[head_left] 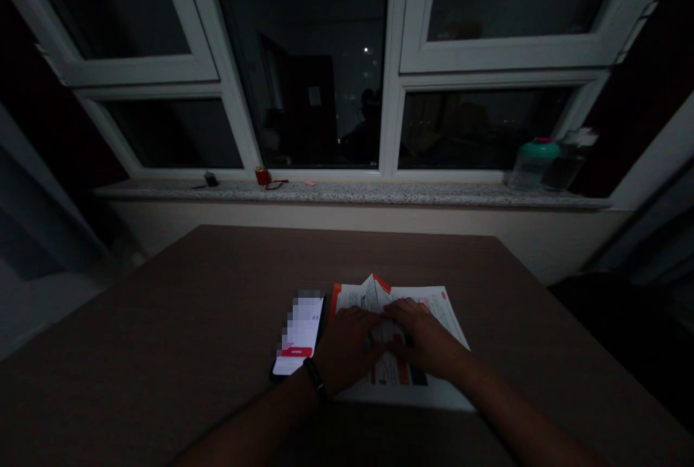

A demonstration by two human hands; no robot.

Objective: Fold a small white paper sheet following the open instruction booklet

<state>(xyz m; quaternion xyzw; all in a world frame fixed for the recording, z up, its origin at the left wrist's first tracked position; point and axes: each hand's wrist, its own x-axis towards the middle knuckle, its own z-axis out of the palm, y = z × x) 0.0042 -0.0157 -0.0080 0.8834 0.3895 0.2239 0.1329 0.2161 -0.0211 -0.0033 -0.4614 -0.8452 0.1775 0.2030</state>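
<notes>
A printed paper sheet [444, 391] with orange and dark patches lies on the table, its far edge buckled up into a small peak. Both hands are on it, fingertips meeting near its middle. My left hand [350, 344], with a dark band at the wrist, has its fingers bent and closed on the paper. From the other side my right hand [426, 337] also closes on it, thumb and fingers curled inward. The fingers partly hide the paper between them. Just left of my left hand lies a phone [298, 337] with a lit screen, partly pixelated.
The brown table [217, 293] reaches toward a speckled windowsill [347, 194]. On the sill stand a small dark bottle [210, 178], a red item [263, 176] and a clear jar with a teal lid [534, 163]. Dim light fills the room; curtains [37, 214] hang at the sides.
</notes>
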